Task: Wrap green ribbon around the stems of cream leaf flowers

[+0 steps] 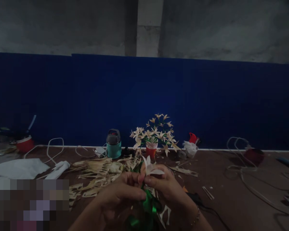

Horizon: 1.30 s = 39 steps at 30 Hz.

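Between both hands is a pale artificial flower (149,167) with long pointed petals. My right hand (167,184) is closed around its base, fingers and thumb pinching just under the petals. From the left, my left hand (124,191) meets it, its thumb and fingertips closed at the flower's stem. Shiny green ribbon (148,202) hangs below the fingers; how far it is wound on the stem is hidden by the hands. Behind them, a red cup (151,150) holds a bunch of similar cream flowers (159,133).
Dried husk pieces (98,171) lie spread left of centre. A teal container (114,149) stands near the blue wall panel (86,96). White plastic (19,168) lies at left, a white bag (190,149) at back right. Cables (250,186) cross the right side.
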Each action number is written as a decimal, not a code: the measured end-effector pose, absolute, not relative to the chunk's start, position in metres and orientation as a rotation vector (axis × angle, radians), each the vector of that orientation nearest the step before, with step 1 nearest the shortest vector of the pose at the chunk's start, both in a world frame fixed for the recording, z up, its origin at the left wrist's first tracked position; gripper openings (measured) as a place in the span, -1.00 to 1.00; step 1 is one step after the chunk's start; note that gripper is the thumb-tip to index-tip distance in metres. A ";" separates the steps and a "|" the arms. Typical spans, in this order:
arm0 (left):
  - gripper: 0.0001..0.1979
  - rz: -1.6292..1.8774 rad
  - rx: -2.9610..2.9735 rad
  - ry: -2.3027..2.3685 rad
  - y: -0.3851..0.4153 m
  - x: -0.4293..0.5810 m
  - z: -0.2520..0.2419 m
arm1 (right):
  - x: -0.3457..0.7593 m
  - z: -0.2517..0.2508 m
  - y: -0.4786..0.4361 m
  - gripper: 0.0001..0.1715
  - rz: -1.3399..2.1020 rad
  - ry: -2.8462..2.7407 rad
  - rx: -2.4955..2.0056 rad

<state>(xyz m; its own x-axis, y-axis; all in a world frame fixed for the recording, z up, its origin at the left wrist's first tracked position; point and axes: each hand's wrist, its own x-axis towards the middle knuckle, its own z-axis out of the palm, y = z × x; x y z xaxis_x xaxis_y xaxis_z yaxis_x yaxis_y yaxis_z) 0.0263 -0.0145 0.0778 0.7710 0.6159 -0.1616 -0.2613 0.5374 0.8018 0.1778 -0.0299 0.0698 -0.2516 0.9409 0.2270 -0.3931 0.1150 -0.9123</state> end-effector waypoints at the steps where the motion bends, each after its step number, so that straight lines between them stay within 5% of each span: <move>1: -0.82 0.554 0.855 0.475 -0.015 0.026 0.078 | 0.178 0.070 -0.030 -0.85 1.435 -1.211 -0.639; 17: -0.83 0.859 1.364 1.006 -0.010 0.030 0.082 | 0.166 0.069 -0.023 -0.77 1.161 -1.114 -0.835; 39: -0.80 0.781 1.007 0.703 -0.010 0.023 0.086 | 0.177 0.069 -0.026 -0.84 1.385 -1.038 -0.719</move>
<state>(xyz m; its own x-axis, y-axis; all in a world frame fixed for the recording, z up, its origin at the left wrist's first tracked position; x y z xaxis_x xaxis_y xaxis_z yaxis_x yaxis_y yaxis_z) 0.0230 -0.0098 0.0858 0.5387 0.8289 -0.1509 -0.2376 0.3214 0.9167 0.1771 -0.0258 0.0693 -0.1073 0.9812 0.1605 -0.4290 0.1000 -0.8977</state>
